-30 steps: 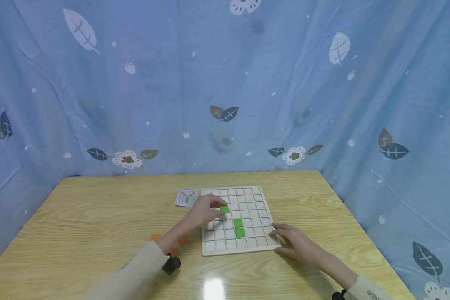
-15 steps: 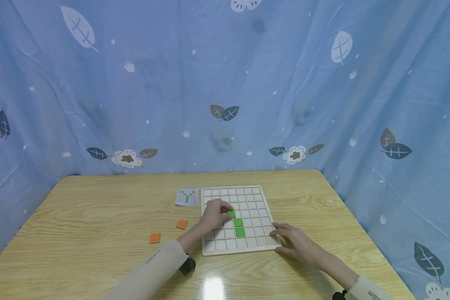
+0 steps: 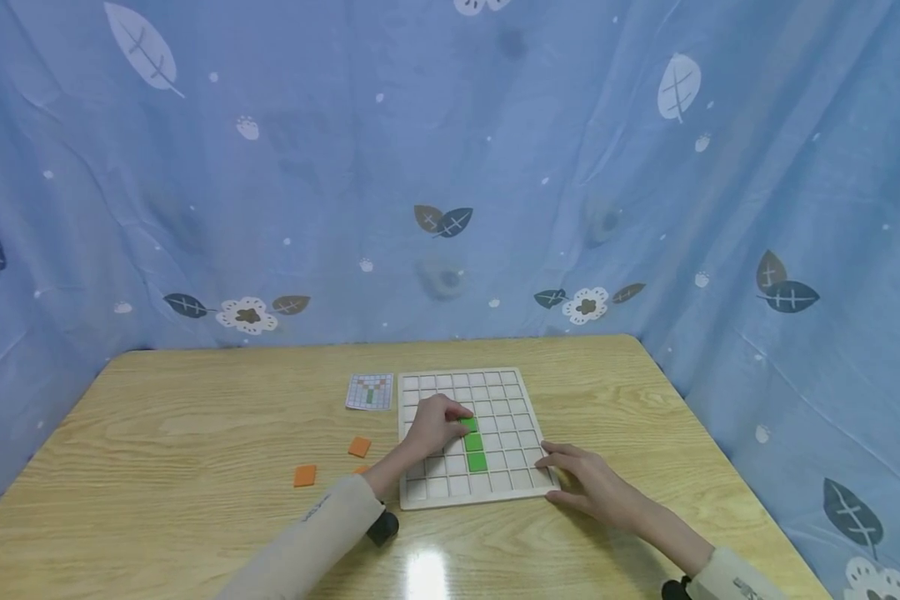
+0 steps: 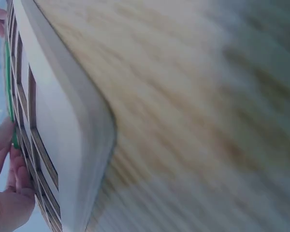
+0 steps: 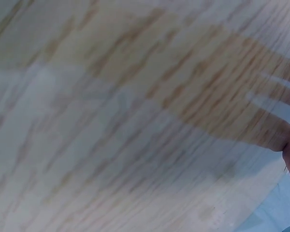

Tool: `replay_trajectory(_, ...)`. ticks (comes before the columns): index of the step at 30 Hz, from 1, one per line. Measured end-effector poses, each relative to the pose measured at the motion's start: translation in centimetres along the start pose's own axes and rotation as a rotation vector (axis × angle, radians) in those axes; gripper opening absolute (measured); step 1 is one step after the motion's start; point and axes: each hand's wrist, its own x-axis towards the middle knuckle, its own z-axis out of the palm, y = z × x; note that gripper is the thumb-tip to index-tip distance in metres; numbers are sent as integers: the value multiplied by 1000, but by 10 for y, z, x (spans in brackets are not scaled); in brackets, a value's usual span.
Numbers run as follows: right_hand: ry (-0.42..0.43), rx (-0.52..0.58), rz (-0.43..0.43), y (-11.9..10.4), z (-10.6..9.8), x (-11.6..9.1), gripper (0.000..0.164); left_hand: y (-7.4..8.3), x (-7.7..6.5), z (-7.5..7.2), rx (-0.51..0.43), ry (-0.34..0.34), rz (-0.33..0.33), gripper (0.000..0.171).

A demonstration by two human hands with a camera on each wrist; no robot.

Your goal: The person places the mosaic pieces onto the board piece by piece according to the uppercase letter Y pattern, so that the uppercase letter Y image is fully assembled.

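Curtain (image 3: 330,167): blue, printed with leaves and flowers, hung behind and beside the tabletop.
Tabletop (image 3: 195,417): light wood grain, bearing all pieces below.
Grid board (image 3: 497,460): pale, square-celled, flat on the tabletop, right of the card.
Right hand (image 3: 596,483): fingers extended, fingertips touching the board's right edge near its close corner; grip not closed.
Left hand (image 3: 431,427): over the board; grip pinching the far green tile between thumb and fingers.
Printed card (image 3: 370,392): coloured grid pattern, flat, just beside the board's far left corner.
Green tiles, three, in one column: near tile (image 3: 476,462) and middle tile (image 3: 473,442) in adjoining cells; far green tile (image 3: 469,425) just beyond, seating unclear.
Orange tiles (image 3: 305,476), three: on the tabletop, left of the board, one partly hidden by the left wrist.
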Motion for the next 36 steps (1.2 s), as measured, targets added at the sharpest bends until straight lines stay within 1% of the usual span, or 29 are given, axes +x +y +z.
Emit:
replay_trajectory(3,-9,5,9,-1,-1,0,34,3,2,1,-11,-8,-47,17)
replay_trajectory(6,-14,11,15,-2,-1,0,34,5,3,2,-16,-16,-76,17)
replay_trajectory(12,-8,10,11,-4,-2,0,34,9,3,-1,-18,-23,-101,17)
replay_trajectory(16,-5,7,6,-4,-2,0,34,8,2,1,-20,-34,-91,18)
replay_trajectory(20,-4,11,11,-4,-2,-1,34,6,1,2,-11,-45,-44,21)
replay_trajectory(22,-8,18,16,-3,-1,-1,35,5,0,-3,-25,-57,-28,23)
replay_trajectory(24,-12,22,21,-3,0,-1,35,4,-4,-10,-54,-72,-22,24)
replay_trajectory(25,-14,23,21,-3,0,-1,35,3,-6,-16,-72,-81,-30,24)
replay_trajectory(28,-18,24,20,-3,1,0,35,-1,-15,-36,-104,-90,-52,23)
replay_trajectory(31,-16,33,27,-3,0,-1,35,-11,-26,-63,-112,-90,-68,24)
replay_trajectory(32,-18,36,29,-3,-1,-1,35,-16,-31,-73,-115,-94,-65,25)
replay_trajectory(36,-22,40,33,-4,-2,-1,34,-37,-54,-109,-166,-130,-91,31)
